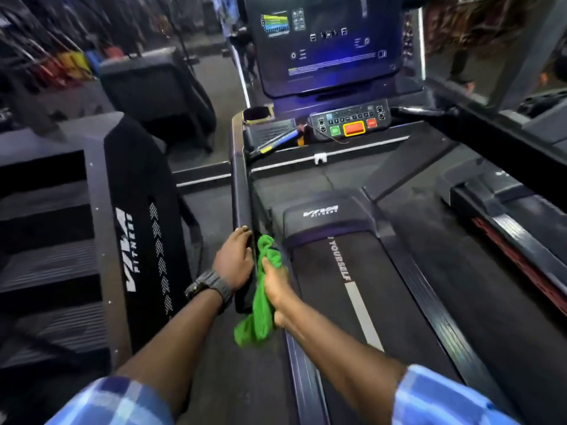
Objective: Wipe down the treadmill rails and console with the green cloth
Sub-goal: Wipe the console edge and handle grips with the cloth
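Far left of the hands, a black stair machine (135, 240), with a strip of dark floor (211, 216) open between it and the treadmill. Left hand (233, 262), watch (208, 286) on the wrist, curled over the near end of the left rail (241, 185), fingertips at its outer edge. Just right of it, touching the rail's inner edge, right hand (276, 285) clamped on the green cloth (260, 289), bunched, one end above the fist, the other hanging below. Right of that hand, the running belt (352, 302), bare and wide. Ahead of both hands, rail running clear up to the console (349, 121) beneath the lit screen (331, 44). Far right, the right rail (506, 139), well apart.
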`<action>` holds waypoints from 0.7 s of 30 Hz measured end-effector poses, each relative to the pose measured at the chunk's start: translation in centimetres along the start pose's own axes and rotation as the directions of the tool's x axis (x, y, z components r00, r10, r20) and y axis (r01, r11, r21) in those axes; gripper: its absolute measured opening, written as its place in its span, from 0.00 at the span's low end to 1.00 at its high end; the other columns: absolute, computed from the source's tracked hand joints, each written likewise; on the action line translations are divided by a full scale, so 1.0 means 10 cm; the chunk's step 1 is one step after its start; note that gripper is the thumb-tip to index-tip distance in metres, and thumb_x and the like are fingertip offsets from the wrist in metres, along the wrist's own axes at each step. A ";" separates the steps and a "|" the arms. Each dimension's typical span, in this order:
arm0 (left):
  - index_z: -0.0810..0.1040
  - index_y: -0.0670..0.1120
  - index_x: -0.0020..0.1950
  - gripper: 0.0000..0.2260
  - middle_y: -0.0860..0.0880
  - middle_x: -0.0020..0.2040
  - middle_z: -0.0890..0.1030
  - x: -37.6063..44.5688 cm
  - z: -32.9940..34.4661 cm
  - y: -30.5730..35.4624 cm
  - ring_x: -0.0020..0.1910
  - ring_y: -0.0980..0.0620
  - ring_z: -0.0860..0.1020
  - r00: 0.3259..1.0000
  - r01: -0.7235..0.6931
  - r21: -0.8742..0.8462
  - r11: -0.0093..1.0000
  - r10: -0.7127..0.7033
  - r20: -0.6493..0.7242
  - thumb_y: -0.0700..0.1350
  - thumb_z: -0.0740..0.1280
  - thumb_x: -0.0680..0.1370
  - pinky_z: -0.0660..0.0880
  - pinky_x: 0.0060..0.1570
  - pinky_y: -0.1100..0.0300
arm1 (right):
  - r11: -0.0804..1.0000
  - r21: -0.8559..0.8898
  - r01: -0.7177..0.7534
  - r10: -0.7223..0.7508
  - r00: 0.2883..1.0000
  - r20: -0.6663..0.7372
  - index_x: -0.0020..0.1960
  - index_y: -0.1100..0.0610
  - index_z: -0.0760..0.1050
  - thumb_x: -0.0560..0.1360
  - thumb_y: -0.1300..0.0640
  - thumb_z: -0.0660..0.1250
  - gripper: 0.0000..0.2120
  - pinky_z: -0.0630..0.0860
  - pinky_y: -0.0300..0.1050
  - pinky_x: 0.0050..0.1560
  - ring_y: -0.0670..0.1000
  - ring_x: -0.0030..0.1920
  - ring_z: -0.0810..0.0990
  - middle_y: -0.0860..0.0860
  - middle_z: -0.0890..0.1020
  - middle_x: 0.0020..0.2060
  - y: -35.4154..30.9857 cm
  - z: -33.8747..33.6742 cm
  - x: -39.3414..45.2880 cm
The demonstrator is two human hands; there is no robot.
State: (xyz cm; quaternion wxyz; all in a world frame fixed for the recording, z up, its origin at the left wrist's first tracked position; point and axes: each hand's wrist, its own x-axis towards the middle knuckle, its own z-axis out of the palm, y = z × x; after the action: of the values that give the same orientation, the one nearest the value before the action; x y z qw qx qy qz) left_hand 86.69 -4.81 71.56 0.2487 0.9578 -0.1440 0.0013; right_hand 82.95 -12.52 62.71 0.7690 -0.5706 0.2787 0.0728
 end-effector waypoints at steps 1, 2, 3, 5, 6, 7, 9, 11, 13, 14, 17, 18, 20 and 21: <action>0.68 0.36 0.69 0.21 0.40 0.71 0.68 0.01 0.00 0.03 0.72 0.45 0.64 1.000 0.014 -0.002 1.000 -0.014 -0.006 0.35 0.60 0.76 0.56 0.73 0.58 | 0.994 -0.096 0.055 -0.055 0.998 0.000 0.67 0.53 0.73 0.69 0.31 0.59 0.35 0.74 0.55 0.65 0.55 0.62 0.79 0.52 0.79 0.63 -0.20 -0.01 -0.08; 0.68 0.36 0.69 0.21 0.40 0.71 0.68 0.03 0.02 0.05 0.72 0.45 0.64 1.000 0.025 -0.010 1.000 -0.025 -0.010 0.36 0.60 0.76 0.56 0.73 0.58 | 0.979 -0.153 0.131 -0.128 0.991 0.027 0.67 0.53 0.73 0.73 0.34 0.59 0.31 0.73 0.53 0.65 0.55 0.62 0.78 0.52 0.79 0.62 -0.36 -0.02 -0.07; 0.68 0.37 0.69 0.21 0.40 0.71 0.68 0.04 0.04 0.07 0.72 0.45 0.64 0.999 0.035 -0.012 0.999 -0.035 -0.009 0.37 0.59 0.76 0.56 0.74 0.57 | 0.974 -0.150 0.170 -0.161 0.984 0.069 0.67 0.54 0.73 0.77 0.37 0.59 0.27 0.73 0.51 0.65 0.54 0.62 0.78 0.52 0.80 0.62 -0.42 -0.05 0.02; 0.67 0.37 0.70 0.21 0.40 0.72 0.67 0.04 0.04 0.09 0.73 0.45 0.63 0.999 0.032 0.025 0.999 -0.032 -0.020 0.37 0.58 0.76 0.55 0.74 0.58 | 0.971 -0.104 0.214 -0.199 0.970 0.141 0.66 0.54 0.74 0.78 0.38 0.61 0.25 0.73 0.50 0.65 0.53 0.61 0.79 0.53 0.80 0.61 -0.49 -0.07 0.20; 0.66 0.36 0.70 0.21 0.40 0.72 0.66 0.06 0.05 0.10 0.73 0.46 0.62 0.999 0.036 0.055 0.998 -0.035 -0.025 0.36 0.58 0.77 0.54 0.74 0.59 | 0.975 -0.126 0.181 -0.161 0.975 0.150 0.67 0.52 0.74 0.76 0.33 0.61 0.29 0.72 0.51 0.66 0.52 0.62 0.78 0.52 0.80 0.62 -0.41 -0.06 0.37; 0.66 0.36 0.70 0.21 0.40 0.72 0.66 0.06 0.05 0.11 0.73 0.46 0.62 0.999 0.046 0.074 0.996 -0.044 -0.024 0.35 0.58 0.77 0.53 0.73 0.61 | 0.989 -0.105 0.101 -0.082 0.982 0.172 0.66 0.49 0.75 0.73 0.28 0.60 0.32 0.72 0.53 0.67 0.52 0.62 0.79 0.50 0.80 0.62 -0.19 -0.05 0.61; 0.67 0.37 0.70 0.21 0.41 0.72 0.67 0.05 0.05 0.16 0.73 0.48 0.63 0.996 0.081 0.081 0.993 -0.079 -0.030 0.34 0.59 0.77 0.54 0.73 0.62 | 0.995 -0.033 -0.097 0.101 0.979 0.174 0.63 0.43 0.76 0.66 0.20 0.59 0.36 0.74 0.56 0.66 0.52 0.59 0.80 0.48 0.82 0.60 0.27 -0.05 0.78; 0.69 0.38 0.69 0.20 0.43 0.71 0.69 0.08 0.03 0.22 0.72 0.49 0.65 0.992 0.120 0.076 0.990 -0.117 -0.047 0.34 0.60 0.76 0.56 0.72 0.63 | 0.971 -0.033 -0.237 0.239 0.954 0.184 0.65 0.44 0.74 0.66 0.20 0.58 0.38 0.73 0.56 0.66 0.49 0.60 0.78 0.44 0.80 0.61 0.28 -0.12 0.42; 0.71 0.39 0.68 0.20 0.44 0.70 0.70 0.11 0.00 0.28 0.69 0.49 0.68 0.986 0.162 0.086 0.983 -0.156 -0.065 0.34 0.61 0.75 0.57 0.69 0.66 | 0.978 -0.109 -0.180 0.196 0.968 0.158 0.66 0.47 0.70 0.70 0.25 0.55 0.34 0.72 0.55 0.67 0.50 0.61 0.76 0.46 0.77 0.61 0.01 -0.15 0.05; 0.72 0.39 0.67 0.19 0.44 0.69 0.71 0.13 -0.02 0.31 0.68 0.48 0.70 0.983 0.176 0.092 0.980 -0.170 -0.065 0.34 0.61 0.75 0.58 0.68 0.67 | 0.985 -0.135 -0.112 0.132 0.980 0.151 0.67 0.47 0.70 0.69 0.25 0.52 0.36 0.72 0.55 0.66 0.52 0.62 0.76 0.48 0.78 0.62 -0.22 -0.15 -0.09; 0.74 0.38 0.62 0.17 0.41 0.63 0.74 0.18 -0.05 0.36 0.63 0.44 0.73 0.977 0.213 0.102 0.972 -0.210 -0.035 0.38 0.59 0.74 0.63 0.65 0.63 | 0.957 -0.214 0.195 -0.143 0.961 0.237 0.74 0.50 0.66 0.74 0.30 0.51 0.36 0.63 0.55 0.73 0.57 0.72 0.68 0.54 0.70 0.72 -0.76 0.00 0.16; 0.74 0.37 0.62 0.18 0.40 0.64 0.73 0.20 -0.05 0.35 0.64 0.44 0.72 0.973 0.233 0.111 0.966 -0.230 -0.034 0.39 0.59 0.74 0.63 0.66 0.61 | 0.944 -0.229 0.238 -0.171 0.946 0.276 0.76 0.52 0.64 0.75 0.31 0.51 0.37 0.61 0.55 0.75 0.57 0.74 0.65 0.56 0.67 0.75 -0.89 0.09 0.37; 0.72 0.37 0.65 0.18 0.40 0.67 0.70 0.26 -0.05 0.35 0.67 0.44 0.69 0.962 0.274 0.136 0.952 -0.270 -0.044 0.37 0.61 0.75 0.60 0.70 0.60 | 0.956 -0.228 0.184 -0.118 0.954 0.276 0.75 0.51 0.65 0.71 0.27 0.50 0.41 0.63 0.56 0.74 0.59 0.73 0.67 0.57 0.69 0.74 -1.02 0.17 0.79; 0.71 0.38 0.66 0.18 0.41 0.68 0.69 0.28 -0.05 0.36 0.68 0.45 0.68 0.958 0.285 0.152 0.946 -0.281 -0.051 0.37 0.62 0.76 0.59 0.70 0.60 | 0.964 -0.223 0.148 -0.086 0.961 0.265 0.75 0.51 0.65 0.71 0.26 0.49 0.42 0.64 0.57 0.72 0.59 0.72 0.69 0.57 0.69 0.73 -1.01 0.16 0.93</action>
State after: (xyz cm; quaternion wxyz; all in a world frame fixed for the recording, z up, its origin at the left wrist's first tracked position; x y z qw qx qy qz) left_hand 88.41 -8.30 73.89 0.1719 0.9851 -0.0009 -0.0090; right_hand 95.56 -16.42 66.74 0.7265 -0.6610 0.1333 0.1322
